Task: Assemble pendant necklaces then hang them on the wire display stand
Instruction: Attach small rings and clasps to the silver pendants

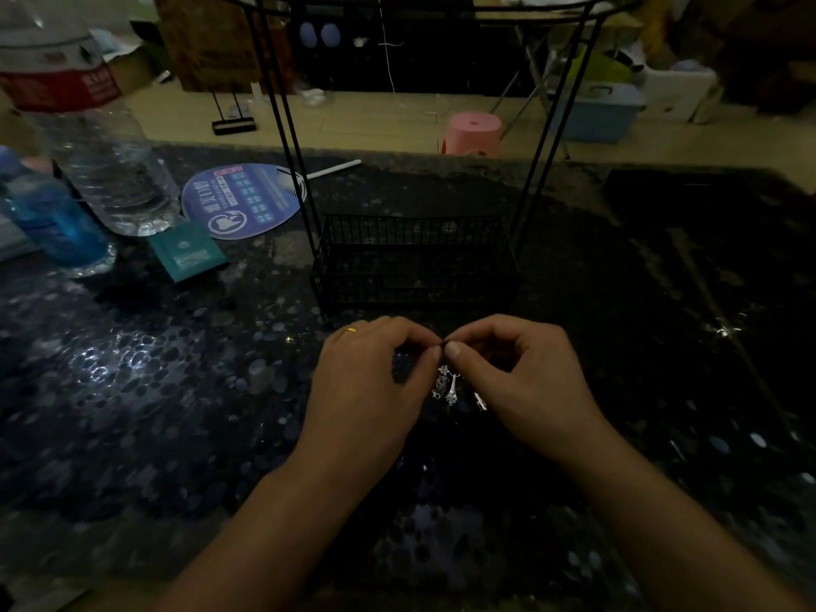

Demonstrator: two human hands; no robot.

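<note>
My left hand [375, 373] and right hand [512, 368] meet fingertip to fingertip, each pinching something too small and dark to identify; silver pendants [448, 386] lie just below on the dark speckled table [176, 390]. Beyond stands the black wire display stand [415, 258]; farther off, a pink stool [473, 133].

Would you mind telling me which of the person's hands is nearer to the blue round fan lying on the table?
The left. The left hand sits below and to the right of the blue fan, while the right hand lies farther right, beyond the left; their fingertips meet above the silver pendants.
</note>
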